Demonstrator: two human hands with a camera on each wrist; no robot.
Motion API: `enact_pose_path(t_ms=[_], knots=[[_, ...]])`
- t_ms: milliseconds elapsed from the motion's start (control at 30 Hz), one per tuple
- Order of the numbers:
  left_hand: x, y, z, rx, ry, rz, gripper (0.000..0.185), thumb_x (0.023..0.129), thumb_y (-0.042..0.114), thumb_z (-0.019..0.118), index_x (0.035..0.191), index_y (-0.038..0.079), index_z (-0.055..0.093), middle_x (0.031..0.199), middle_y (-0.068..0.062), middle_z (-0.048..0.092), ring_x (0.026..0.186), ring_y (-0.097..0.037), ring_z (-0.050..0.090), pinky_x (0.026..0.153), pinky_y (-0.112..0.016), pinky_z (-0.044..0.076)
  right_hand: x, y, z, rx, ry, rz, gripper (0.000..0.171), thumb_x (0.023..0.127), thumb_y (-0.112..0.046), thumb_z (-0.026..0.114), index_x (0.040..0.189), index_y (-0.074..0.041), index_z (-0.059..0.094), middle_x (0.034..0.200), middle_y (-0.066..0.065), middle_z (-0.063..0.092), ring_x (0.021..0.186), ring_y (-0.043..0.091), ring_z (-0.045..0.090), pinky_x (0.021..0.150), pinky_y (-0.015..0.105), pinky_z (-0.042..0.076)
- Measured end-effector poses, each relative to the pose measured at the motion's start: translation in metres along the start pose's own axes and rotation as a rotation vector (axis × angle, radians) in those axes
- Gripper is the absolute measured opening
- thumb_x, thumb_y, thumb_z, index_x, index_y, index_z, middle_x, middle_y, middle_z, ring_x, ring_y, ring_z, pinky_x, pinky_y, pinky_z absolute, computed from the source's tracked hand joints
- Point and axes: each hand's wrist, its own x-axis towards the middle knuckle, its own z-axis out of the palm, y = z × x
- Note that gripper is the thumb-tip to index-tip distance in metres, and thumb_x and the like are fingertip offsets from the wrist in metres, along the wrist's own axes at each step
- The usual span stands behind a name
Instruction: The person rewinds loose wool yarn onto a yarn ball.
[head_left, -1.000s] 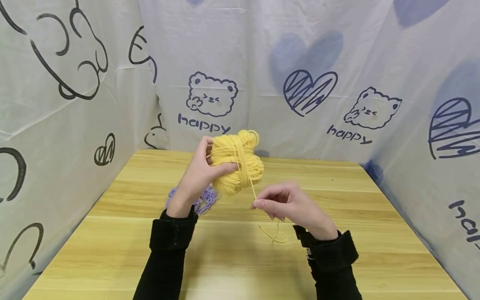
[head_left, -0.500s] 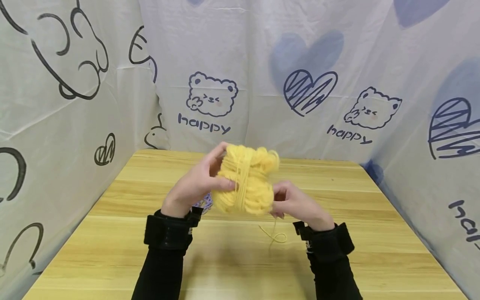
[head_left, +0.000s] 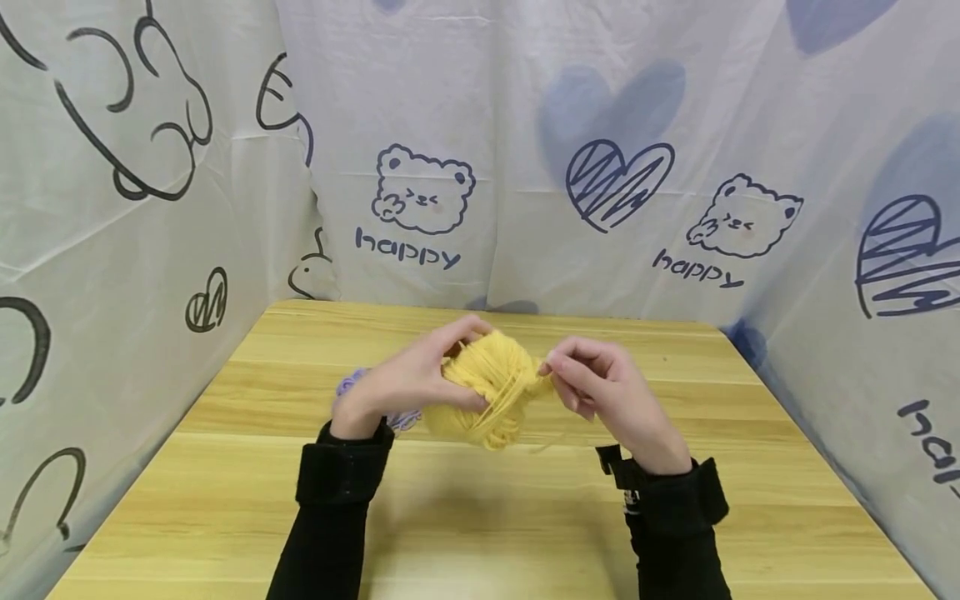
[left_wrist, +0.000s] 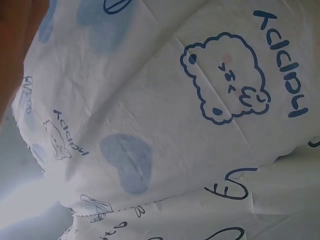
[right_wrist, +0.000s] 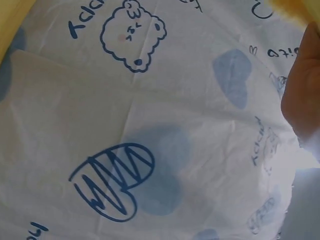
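A ball of yellow yarn (head_left: pixel 491 379) is held above the table, with strands wrapped across its middle. My left hand (head_left: pixel 416 375) grips it from the left, thumb in front and fingers over the top and behind. At the ball's right side my right hand (head_left: pixel 607 387) pinches the yellow strand between thumb and fingertips. Part of the right hand (right_wrist: pixel 302 90) shows at the edge of the right wrist view, below a blurred bit of yellow yarn (right_wrist: pixel 292 9). In the left wrist view only a dark edge of the left hand (left_wrist: pixel 17 45) appears.
A bundle of purple yarn (head_left: pixel 405 419) lies on the wooden table (head_left: pixel 480 533), partly hidden behind the left hand and wrist. White cloth (head_left: pixel 510 108) printed with bears and hearts encloses the table at the back and both sides.
The yellow ball has come lower and turned, so its wraps now run diagonally. My right hand dipped behind the ball's lower right, then rose to its right side.
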Motion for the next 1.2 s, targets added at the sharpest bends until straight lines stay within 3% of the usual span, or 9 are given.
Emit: enact_pose_path(t_ms=[67, 300, 500, 633, 767, 867, 933, 1100, 1200], knots=[[0.002, 0.0, 0.001, -0.003, 0.087, -0.036, 0.059, 0.071, 0.007, 0.076, 0.123, 0.015, 0.049, 0.105, -0.009, 0.058, 0.089, -0.022, 0.058, 0.073, -0.035, 0.055, -0.002, -0.003, 0.004, -0.046, -0.006, -0.022, 0.017, 0.1, -0.008, 0.047, 0.099, -0.001, 0.063, 0.063, 0.0, 0.048, 0.048, 0.015, 0.034, 0.038, 0.037, 0.025], [0.003, 0.004, 0.0, -0.177, 0.343, -0.135, 0.061, 0.075, 0.009, 0.077, 0.124, 0.014, 0.041, 0.118, -0.013, 0.052, 0.096, -0.028, 0.062, 0.073, -0.037, 0.06, -0.002, -0.005, 0.015, -0.174, -0.094, -0.024, 0.016, 0.097, -0.008, 0.054, 0.097, -0.001, 0.068, 0.062, 0.003, 0.051, 0.047, 0.014, 0.04, 0.038, 0.029, 0.035], [0.001, 0.008, 0.0, -0.316, 0.471, -0.086, 0.062, 0.077, 0.011, 0.075, 0.127, 0.014, 0.038, 0.122, -0.012, 0.051, 0.1, -0.027, 0.063, 0.079, -0.039, 0.06, 0.004, 0.003, 0.019, -0.191, -0.222, 0.015, 0.016, 0.096, -0.01, 0.056, 0.096, -0.005, 0.071, 0.062, 0.013, 0.052, 0.046, 0.014, 0.041, 0.04, 0.026, 0.038], [0.0, 0.009, -0.001, -0.406, 0.494, -0.026, 0.061, 0.079, 0.009, 0.072, 0.129, 0.014, 0.037, 0.122, -0.012, 0.052, 0.1, -0.025, 0.064, 0.081, -0.039, 0.06, 0.009, 0.013, 0.019, -0.187, -0.28, 0.066, 0.019, 0.097, -0.014, 0.055, 0.098, -0.006, 0.072, 0.063, 0.008, 0.055, 0.046, 0.013, 0.042, 0.042, 0.025, 0.039], [-0.002, 0.009, -0.003, -0.497, 0.429, 0.033, 0.056, 0.082, 0.005, 0.066, 0.129, 0.016, 0.037, 0.12, -0.011, 0.056, 0.097, -0.022, 0.067, 0.081, -0.038, 0.06, 0.014, 0.024, 0.014, -0.173, -0.309, 0.081, 0.02, 0.097, -0.013, 0.054, 0.099, -0.002, 0.072, 0.071, 0.002, 0.063, 0.049, 0.01, 0.043, 0.044, 0.024, 0.04], [-0.004, 0.008, -0.005, -0.559, 0.307, 0.073, 0.056, 0.081, 0.0, 0.062, 0.13, 0.016, 0.038, 0.116, -0.011, 0.059, 0.093, -0.022, 0.068, 0.078, -0.04, 0.06, 0.015, 0.029, 0.006, -0.151, -0.313, 0.091, 0.019, 0.096, -0.009, 0.054, 0.098, 0.001, 0.071, 0.08, -0.001, 0.07, 0.051, 0.008, 0.044, 0.045, 0.023, 0.041], [-0.005, 0.009, -0.007, -0.573, 0.209, 0.09, 0.058, 0.08, -0.002, 0.061, 0.131, 0.015, 0.038, 0.113, -0.011, 0.062, 0.09, -0.023, 0.069, 0.075, -0.043, 0.06, 0.014, 0.03, 0.0, -0.138, -0.3, 0.108, 0.016, 0.094, -0.005, 0.055, 0.096, 0.001, 0.07, 0.078, -0.003, 0.068, 0.052, 0.007, 0.045, 0.046, 0.022, 0.042], [-0.008, 0.009, -0.008, -0.512, 0.002, 0.108, 0.063, 0.075, -0.003, 0.064, 0.131, 0.013, 0.041, 0.107, -0.012, 0.064, 0.088, -0.025, 0.068, 0.074, -0.046, 0.06, 0.009, 0.029, -0.012, -0.113, -0.245, 0.169, 0.01, 0.092, -0.006, 0.056, 0.088, -0.003, 0.064, 0.063, -0.004, 0.049, 0.054, 0.009, 0.043, 0.05, 0.022, 0.041], [-0.01, 0.007, -0.006, -0.455, -0.096, 0.106, 0.065, 0.073, -0.004, 0.068, 0.131, 0.01, 0.044, 0.108, -0.013, 0.063, 0.091, -0.026, 0.066, 0.076, -0.046, 0.06, 0.008, 0.028, -0.016, -0.099, -0.196, 0.201, 0.013, 0.095, -0.012, 0.056, 0.085, -0.007, 0.062, 0.068, -0.004, 0.053, 0.056, 0.007, 0.046, 0.051, 0.02, 0.041]])
